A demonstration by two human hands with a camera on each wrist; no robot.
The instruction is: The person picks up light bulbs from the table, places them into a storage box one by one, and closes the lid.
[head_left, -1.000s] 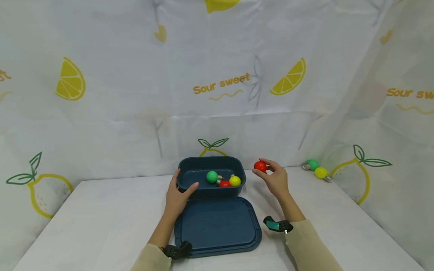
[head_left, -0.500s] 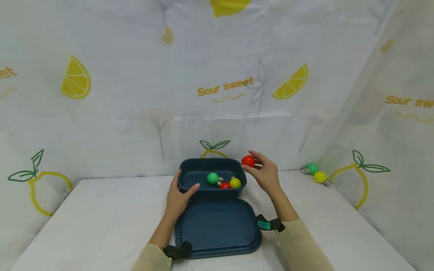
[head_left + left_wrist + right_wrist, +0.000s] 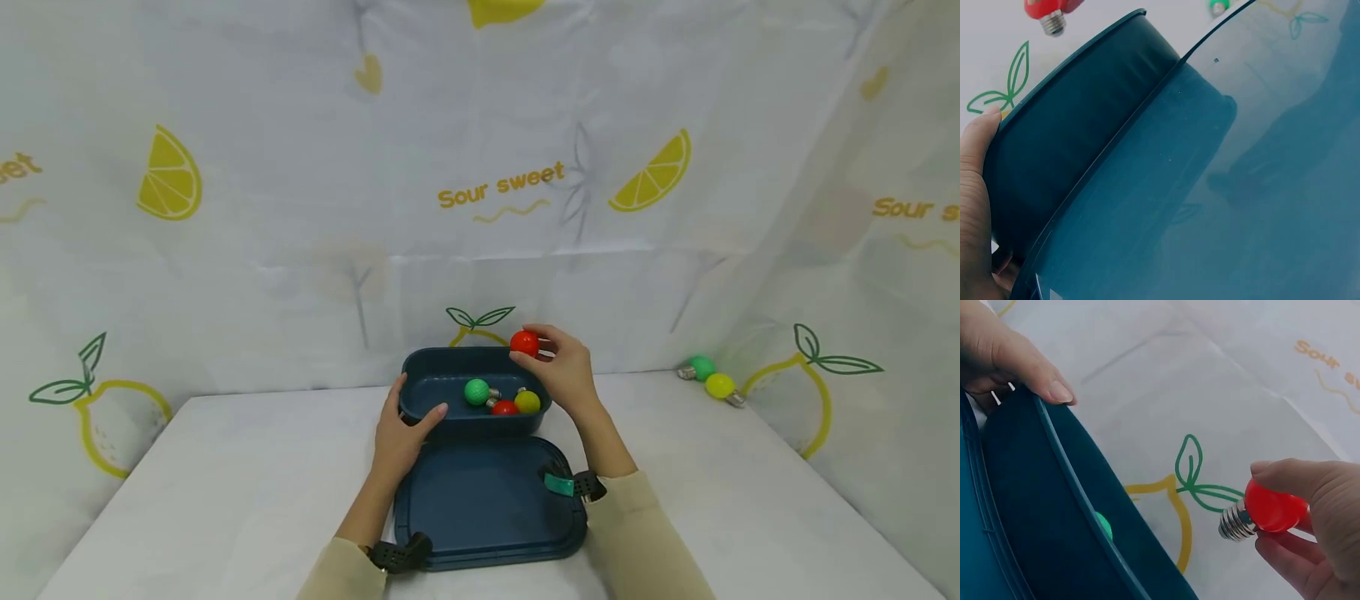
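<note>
My right hand (image 3: 564,371) pinches a red light bulb (image 3: 522,342) between thumb and fingers, above the back right part of a dark blue plastic box (image 3: 480,428). In the right wrist view the metal screw base of this red bulb (image 3: 1272,509) points away from the palm. My left hand (image 3: 400,440) grips the box at its front left corner, thumb at the front rim and fingers along the left side. Inside lie a green bulb (image 3: 476,392), another red bulb (image 3: 506,407) and a yellow bulb (image 3: 527,402), grouped toward the right.
A matching dark blue lid (image 3: 491,500) lies flat on the white table (image 3: 262,483) just in front of the box. At the back right rest a green bulb (image 3: 702,367) and a yellow bulb (image 3: 721,386). A lemon-print cloth (image 3: 300,208) hangs behind.
My right hand has carried the red bulb leftward and slightly up, from beside the box to over it. The left hand keeps its grip on the box.
</note>
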